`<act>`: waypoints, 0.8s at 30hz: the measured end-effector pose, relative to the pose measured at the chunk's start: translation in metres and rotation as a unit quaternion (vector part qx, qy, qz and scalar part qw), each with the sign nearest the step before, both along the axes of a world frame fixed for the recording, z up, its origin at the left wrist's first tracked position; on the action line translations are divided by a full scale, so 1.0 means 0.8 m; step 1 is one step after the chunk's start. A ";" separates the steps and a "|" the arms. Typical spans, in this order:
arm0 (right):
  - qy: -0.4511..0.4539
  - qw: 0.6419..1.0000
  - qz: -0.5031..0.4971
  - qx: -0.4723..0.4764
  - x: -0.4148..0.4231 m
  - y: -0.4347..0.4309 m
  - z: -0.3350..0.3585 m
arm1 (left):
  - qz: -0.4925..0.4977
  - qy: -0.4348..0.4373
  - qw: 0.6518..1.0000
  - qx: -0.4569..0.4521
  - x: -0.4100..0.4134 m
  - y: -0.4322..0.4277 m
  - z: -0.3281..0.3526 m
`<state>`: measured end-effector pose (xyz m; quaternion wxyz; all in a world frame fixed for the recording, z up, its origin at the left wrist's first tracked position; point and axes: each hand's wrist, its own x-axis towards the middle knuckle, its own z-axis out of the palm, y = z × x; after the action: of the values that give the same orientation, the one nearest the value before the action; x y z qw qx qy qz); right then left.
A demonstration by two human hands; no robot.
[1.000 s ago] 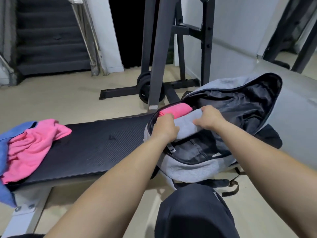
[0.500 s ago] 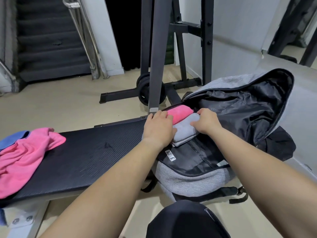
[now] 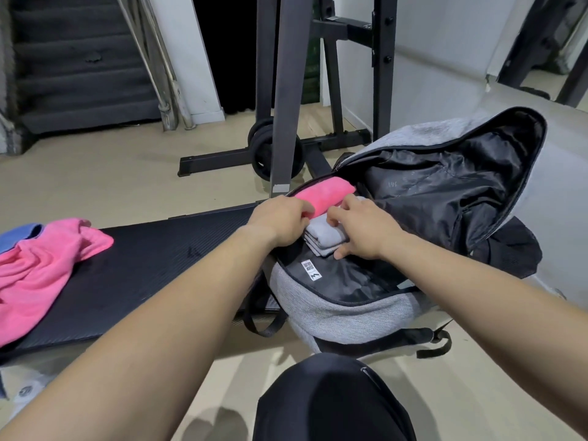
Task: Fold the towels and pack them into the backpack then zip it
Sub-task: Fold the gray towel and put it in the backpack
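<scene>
Head view, both hands' grip on folded towels (image 3: 324, 214) in backpack (image 3: 343, 310), black bench (image 3: 152, 265), beige floor (image 3: 111, 173).

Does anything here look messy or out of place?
Only the loose pink towel and the blue towel under it, lying crumpled and unfolded at the bench's left end. In the open backpack, the folded pink towel and grey towel look tidy.

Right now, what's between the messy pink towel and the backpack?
Only bare black bench pad, seen in the head view, between the messy pink towel and the backpack.
</scene>
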<state>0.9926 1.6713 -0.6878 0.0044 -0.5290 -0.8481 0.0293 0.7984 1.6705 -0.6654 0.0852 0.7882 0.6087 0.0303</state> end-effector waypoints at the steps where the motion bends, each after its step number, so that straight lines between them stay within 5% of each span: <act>1: -0.003 1.000 0.003 0.018 -0.002 0.000 -0.002 | -0.004 -0.005 1.000 -0.006 -0.004 0.001 0.000; 11: -0.028 0.992 -0.012 0.119 -0.016 0.005 -0.015 | -0.005 -0.078 0.997 0.003 -0.017 0.009 -0.011; 14: -0.014 0.999 0.012 0.034 -0.006 0.019 -0.002 | -0.033 -0.052 0.998 0.035 -0.017 0.008 -0.013; 18: 0.134 0.980 -0.011 -0.146 0.006 0.035 0.032 | -0.065 -0.003 0.997 0.040 -0.018 0.004 -0.011; 21: 0.051 0.998 -0.018 0.032 -0.005 0.035 0.017 | -0.061 -0.019 0.998 0.015 -0.018 0.005 -0.008; 24: -0.014 1.000 0.017 0.005 -0.021 0.035 -0.008 | -0.064 -0.012 0.998 0.000 -0.019 0.004 -0.006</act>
<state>0.9757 1.6993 -0.6941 -0.0055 -0.5147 -0.8572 0.0175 0.7833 1.6734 -0.6706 0.0939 0.8254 0.5557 0.0339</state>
